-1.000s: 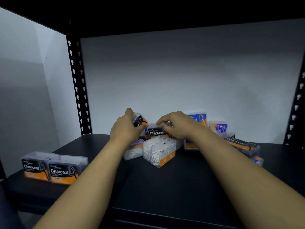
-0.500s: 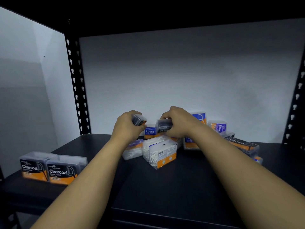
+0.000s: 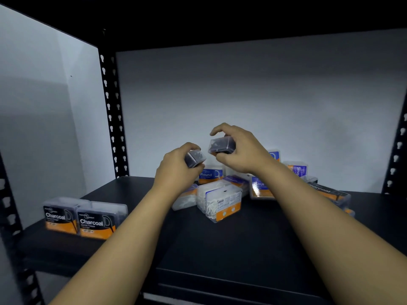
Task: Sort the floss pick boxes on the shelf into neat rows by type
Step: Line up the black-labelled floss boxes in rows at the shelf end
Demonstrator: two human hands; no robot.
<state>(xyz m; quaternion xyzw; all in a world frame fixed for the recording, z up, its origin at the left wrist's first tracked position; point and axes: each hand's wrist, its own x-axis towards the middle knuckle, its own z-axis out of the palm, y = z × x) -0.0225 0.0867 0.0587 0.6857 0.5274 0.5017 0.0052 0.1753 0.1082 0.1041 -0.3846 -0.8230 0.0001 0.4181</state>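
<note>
My left hand [image 3: 176, 166] grips a clear box of dark charcoal floss picks [image 3: 195, 158], lifted above the pile. My right hand [image 3: 239, 150] holds a second charcoal box [image 3: 221, 145] a little higher, close beside the first. Below them lies a jumbled pile: a blue-and-orange "Round" box [image 3: 209, 175], a clear box of white picks [image 3: 220, 200] lying label up, another blue box [image 3: 261, 188] and a "Charcoal" box [image 3: 328, 192] on its side. Two "Charcoal" boxes [image 3: 80, 217] stand side by side at the shelf's front left.
The black shelf board [image 3: 220, 245] runs between perforated black uprights [image 3: 112, 115] at left and right. A white wall closes the back and the left side. Another blue "Smooth" box [image 3: 298, 170] leans at the back right of the pile.
Both hands have closed round a charcoal box each and lifted them up off the pile. The right hand's box has risen higher than the left's.
</note>
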